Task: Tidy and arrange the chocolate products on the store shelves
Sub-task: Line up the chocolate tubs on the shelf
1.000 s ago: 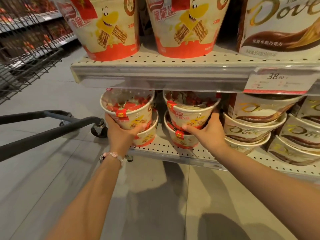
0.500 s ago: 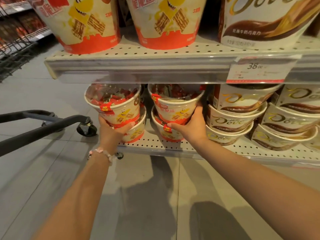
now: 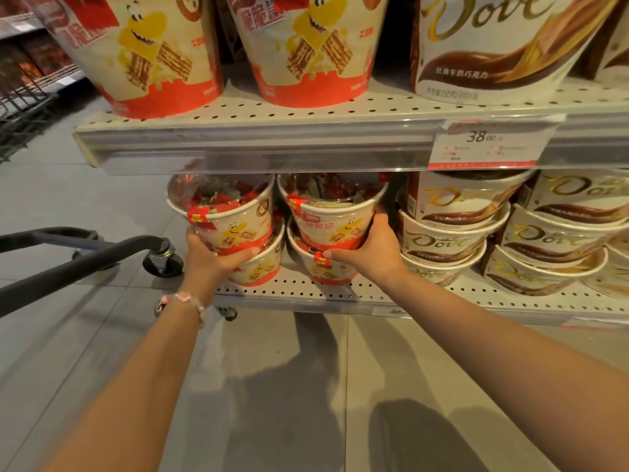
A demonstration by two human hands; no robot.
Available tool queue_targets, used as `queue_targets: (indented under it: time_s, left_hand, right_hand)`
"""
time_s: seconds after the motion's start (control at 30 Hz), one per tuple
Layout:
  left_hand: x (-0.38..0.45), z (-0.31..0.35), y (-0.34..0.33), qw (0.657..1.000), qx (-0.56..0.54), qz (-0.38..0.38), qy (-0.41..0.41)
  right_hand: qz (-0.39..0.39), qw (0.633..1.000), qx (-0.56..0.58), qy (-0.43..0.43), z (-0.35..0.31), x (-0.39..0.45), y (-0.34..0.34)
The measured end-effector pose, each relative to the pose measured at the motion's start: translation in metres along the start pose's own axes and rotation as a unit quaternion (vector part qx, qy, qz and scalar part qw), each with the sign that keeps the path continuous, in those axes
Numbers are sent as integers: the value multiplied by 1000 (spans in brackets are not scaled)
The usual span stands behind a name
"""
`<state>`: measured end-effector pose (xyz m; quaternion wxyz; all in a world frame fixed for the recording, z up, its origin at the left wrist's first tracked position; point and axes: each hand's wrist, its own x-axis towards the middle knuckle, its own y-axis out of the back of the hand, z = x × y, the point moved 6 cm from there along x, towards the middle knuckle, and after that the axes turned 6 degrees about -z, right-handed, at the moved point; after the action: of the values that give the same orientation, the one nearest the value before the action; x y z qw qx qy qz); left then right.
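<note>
Two stacks of red-and-cream wafer chocolate tubs stand on the lower shelf point(image 3: 340, 294). My left hand point(image 3: 207, 258) grips the base of the upper left tub point(image 3: 231, 219), thumb curled under its front. Below it sits the lower left tub point(image 3: 262, 269). My right hand point(image 3: 371, 252) holds the upper right tub point(image 3: 335, 216) from its right side, thumb along the bottom edge. That tub rests on the lower right tub point(image 3: 323, 272). Both upper tubs have clear lids showing red wrappers.
Stacked Dove tubs point(image 3: 449, 229) fill the lower shelf to the right. The upper shelf point(image 3: 258, 137) carries big wafer tubs point(image 3: 306, 49) and a large Dove tub point(image 3: 493, 42), with a 38.00 price tag point(image 3: 490, 144). A dark trolley frame point(image 3: 85, 264) with castors stands left on the tiled floor.
Both hands stay on the two upper wafer tubs. The view has shifted, so shelves and tubs sit slightly differently in the frame; the tubs look much the same on their stacks.
</note>
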<state>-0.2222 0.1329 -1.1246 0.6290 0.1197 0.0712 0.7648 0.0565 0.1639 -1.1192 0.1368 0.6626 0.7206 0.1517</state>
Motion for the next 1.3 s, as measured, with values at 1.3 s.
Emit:
queue_targets:
  time_s: [1.3]
  left_hand:
    - [-49,62,-8,967,-12,248,60]
  right_hand:
    - [-27,994,107,-9,-44,-25,28]
